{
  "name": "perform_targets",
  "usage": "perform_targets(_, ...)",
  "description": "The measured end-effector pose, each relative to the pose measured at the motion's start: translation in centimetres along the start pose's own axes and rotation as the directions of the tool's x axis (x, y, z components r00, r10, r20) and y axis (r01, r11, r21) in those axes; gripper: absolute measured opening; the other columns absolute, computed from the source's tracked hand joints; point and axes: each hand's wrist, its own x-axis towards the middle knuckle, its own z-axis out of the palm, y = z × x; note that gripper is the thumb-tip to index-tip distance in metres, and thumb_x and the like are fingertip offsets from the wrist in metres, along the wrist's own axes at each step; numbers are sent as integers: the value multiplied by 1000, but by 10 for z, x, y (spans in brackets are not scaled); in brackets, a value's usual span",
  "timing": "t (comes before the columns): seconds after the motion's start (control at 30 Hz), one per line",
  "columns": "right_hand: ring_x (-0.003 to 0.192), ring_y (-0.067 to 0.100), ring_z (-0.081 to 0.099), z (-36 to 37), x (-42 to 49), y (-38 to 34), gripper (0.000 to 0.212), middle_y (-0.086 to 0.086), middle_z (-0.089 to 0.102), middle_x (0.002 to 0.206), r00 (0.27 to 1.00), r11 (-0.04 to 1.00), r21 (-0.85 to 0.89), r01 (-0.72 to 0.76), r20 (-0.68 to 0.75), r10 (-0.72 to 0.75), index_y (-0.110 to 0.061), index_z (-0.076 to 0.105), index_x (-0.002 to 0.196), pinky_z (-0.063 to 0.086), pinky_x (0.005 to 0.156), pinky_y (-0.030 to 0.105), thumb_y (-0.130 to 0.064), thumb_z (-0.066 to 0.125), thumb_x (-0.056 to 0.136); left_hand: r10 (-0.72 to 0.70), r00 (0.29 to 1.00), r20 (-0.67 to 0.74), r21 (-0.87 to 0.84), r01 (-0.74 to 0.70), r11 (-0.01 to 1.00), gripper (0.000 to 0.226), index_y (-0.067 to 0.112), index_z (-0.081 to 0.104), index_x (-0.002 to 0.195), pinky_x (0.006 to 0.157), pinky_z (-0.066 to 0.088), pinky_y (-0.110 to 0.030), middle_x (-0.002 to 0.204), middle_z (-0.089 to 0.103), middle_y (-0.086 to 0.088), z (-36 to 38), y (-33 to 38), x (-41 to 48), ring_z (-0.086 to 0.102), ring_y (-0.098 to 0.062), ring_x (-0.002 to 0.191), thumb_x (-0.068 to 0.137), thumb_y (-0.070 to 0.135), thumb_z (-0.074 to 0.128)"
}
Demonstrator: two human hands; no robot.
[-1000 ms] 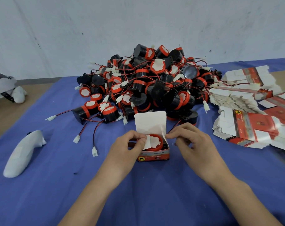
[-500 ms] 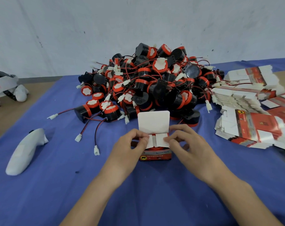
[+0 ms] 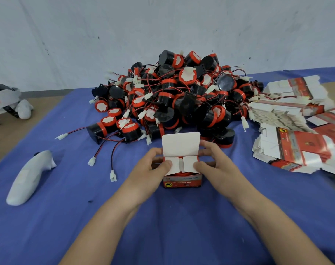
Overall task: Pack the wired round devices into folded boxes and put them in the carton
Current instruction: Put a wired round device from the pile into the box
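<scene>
While both thumbs press two white side flaps down, the left hand [image 3: 153,167] and right hand [image 3: 215,166] curl round a small red cardboard box [image 3: 183,181] on the blue cloth [image 3: 163,236], its round-cornered lid upright. Behind lies a tangled pile of black-and-red round devices [image 3: 182,96] with thin wires; glossy flat boxes [image 3: 289,131] are stacked to the right.
</scene>
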Motion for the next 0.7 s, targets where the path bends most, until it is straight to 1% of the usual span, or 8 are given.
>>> perform_targets(0.1, 84, 9, 63, 2, -2, -1, 34, -15, 69, 107, 1000, 1000, -26, -4, 24, 5, -35, 63, 113, 51, 69, 15, -7, 54, 97, -30, 999, 15, -5, 30, 1000, 21, 33, 63, 109, 72, 52, -14, 97, 75, 16, -1, 0, 1, 71, -2, 89, 101, 15, 56)
perform_targets(0.2, 82, 13, 61, 1, -1, -1, 27, -8, 72, 100, 1000, 1000, -24, -17, 20, 18, -31, 64, 105, 49, 73, 22, -7, 54, 97, -45, 999, 13, -21, 45, 999, 20, 27, 65, 103, 69, 50, -14, 95, 76, 10, -1, 2, 2, 71, -3, 82, 101, 10, 54)
perform_targets(0.3, 77, 11, 65, -2, 0, -2, 23, -6, 75, 88, 998, 999, 23, -25, 49, 24, -26, 67, 103, 49, 68, 18, -6, 57, 99, -49, 999, -16, -40, 48, 998, 25, 22, 68, 93, 70, 52, -22, 94, 77, 4, 0, 5, 3, 70, -9, 80, 98, 2, 53)
perform_targets(0.4, 84, 14, 73, -2, -1, -1, 19, 10, 71, 111, 999, 999, 40, -2, 46, 1, -22, 69, 95, 52, 68, 16, -7, 58, 100, -32, 999, -28, -69, 30, 997, 31, 16, 68, 85, 65, 54, -19, 96, 78, 6, 4, 8, 3, 73, -11, 82, 94, -6, 49)
perform_targets(0.47, 90, 14, 73, -2, -1, 1, 24, 14, 66, 118, 999, 1000, 3, 14, 34, -14, -24, 70, 93, 53, 70, 17, -5, 56, 102, -20, 999, -45, -81, 16, 997, 32, 13, 68, 83, 62, 54, -17, 95, 79, 5, 6, 9, 3, 74, -11, 81, 93, -9, 48)
perform_targets(0.53, 90, 9, 71, -1, -2, 2, 30, 11, 65, 120, 999, 999, -20, 33, 30, -33, -24, 71, 95, 52, 71, 16, -2, 52, 102, -2, 998, -59, -91, -3, 996, 32, 10, 69, 83, 60, 53, -16, 92, 79, 5, 7, 9, 2, 74, -8, 77, 92, -12, 48)
perform_targets(0.63, 87, -3, 67, 0, -4, 4, 33, -4, 62, 126, 996, 995, -48, 85, 34, -84, -21, 69, 100, 50, 71, 10, 3, 48, 102, 22, 998, -58, -77, -26, 997, 33, 9, 71, 84, 59, 52, -14, 94, 78, 3, 8, 8, 1, 73, -6, 77, 92, -13, 48)
perform_targets(0.7, 97, -6, 65, 0, -4, 7, 35, -15, 58, 132, 993, 992, -67, 109, 47, -106, -22, 70, 102, 50, 74, 10, 3, 46, 103, 35, 997, -66, -53, -39, 998, 37, 11, 72, 83, 60, 52, -14, 97, 78, 3, 9, 8, 0, 73, -6, 78, 94, -12, 46)
